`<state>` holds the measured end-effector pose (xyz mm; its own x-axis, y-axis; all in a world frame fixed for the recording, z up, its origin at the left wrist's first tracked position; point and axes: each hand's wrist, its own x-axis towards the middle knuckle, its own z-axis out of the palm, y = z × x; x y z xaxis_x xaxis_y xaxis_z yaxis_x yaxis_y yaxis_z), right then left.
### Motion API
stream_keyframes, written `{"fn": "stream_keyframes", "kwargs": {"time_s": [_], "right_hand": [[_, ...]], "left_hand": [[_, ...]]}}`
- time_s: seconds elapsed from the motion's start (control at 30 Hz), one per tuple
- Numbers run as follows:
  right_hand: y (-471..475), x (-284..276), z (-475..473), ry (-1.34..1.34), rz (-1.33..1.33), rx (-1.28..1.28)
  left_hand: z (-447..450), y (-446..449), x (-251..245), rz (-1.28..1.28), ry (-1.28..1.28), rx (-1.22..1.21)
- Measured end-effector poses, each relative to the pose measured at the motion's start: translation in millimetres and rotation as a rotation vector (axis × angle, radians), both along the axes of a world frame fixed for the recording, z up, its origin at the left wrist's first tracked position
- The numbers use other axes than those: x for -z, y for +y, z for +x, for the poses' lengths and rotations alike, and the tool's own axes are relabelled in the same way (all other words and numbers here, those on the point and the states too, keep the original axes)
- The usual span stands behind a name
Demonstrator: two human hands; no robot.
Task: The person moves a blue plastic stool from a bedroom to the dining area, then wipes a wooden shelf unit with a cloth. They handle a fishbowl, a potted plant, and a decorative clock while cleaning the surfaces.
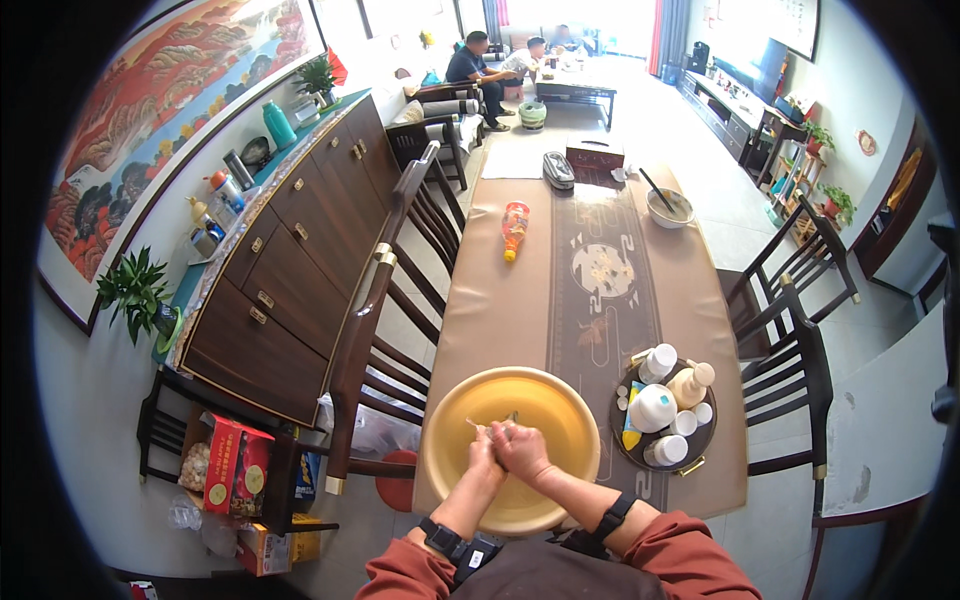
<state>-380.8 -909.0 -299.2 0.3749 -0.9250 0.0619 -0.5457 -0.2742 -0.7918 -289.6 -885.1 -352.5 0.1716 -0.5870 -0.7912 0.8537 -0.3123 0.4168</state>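
Note:
A wide yellow plastic basin stands at the near end of the dining table. Over its middle, my left hand and my right hand are pressed together, both closed around a small crumpled cloth-like item. Only pale and greenish bits of it stick out past the fingers; the rest is hidden. Whether the basin holds clear water cannot be made out.
Right of the basin sits a round dark tray with several white bottles and jars. Farther along the table lie an orange-labelled bottle, a bowl with a dark utensil, and a tissue box. Dark wooden chairs flank both sides. People sit beyond.

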Motion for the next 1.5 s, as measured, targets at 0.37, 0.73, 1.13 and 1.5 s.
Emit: {"fn": "stream_keyframes", "kwargs": {"time_s": [0.37, 0.73, 1.13, 1.5], "right_hand": [[-7.3, 51.0, -44.2, 0.836, 0.071, -0.613], [30.4, -36.5, -31.3, -0.239, 0.34, -0.478], [-25.2, -0.4, -19.7, 0.101, 0.317, -0.101], [-6.8, 66.9, -39.4, 0.503, 0.381, -0.594]], "left_hand": [[28.3, 37.5, 7.1, 0.21, -0.153, -0.01], [42.2, 17.1, 42.5, -0.092, 0.246, 0.032], [1.9, 3.3, -23.7, -0.002, -0.193, -0.037], [8.4, 42.0, 35.7, 0.344, -0.129, 0.014]]}}
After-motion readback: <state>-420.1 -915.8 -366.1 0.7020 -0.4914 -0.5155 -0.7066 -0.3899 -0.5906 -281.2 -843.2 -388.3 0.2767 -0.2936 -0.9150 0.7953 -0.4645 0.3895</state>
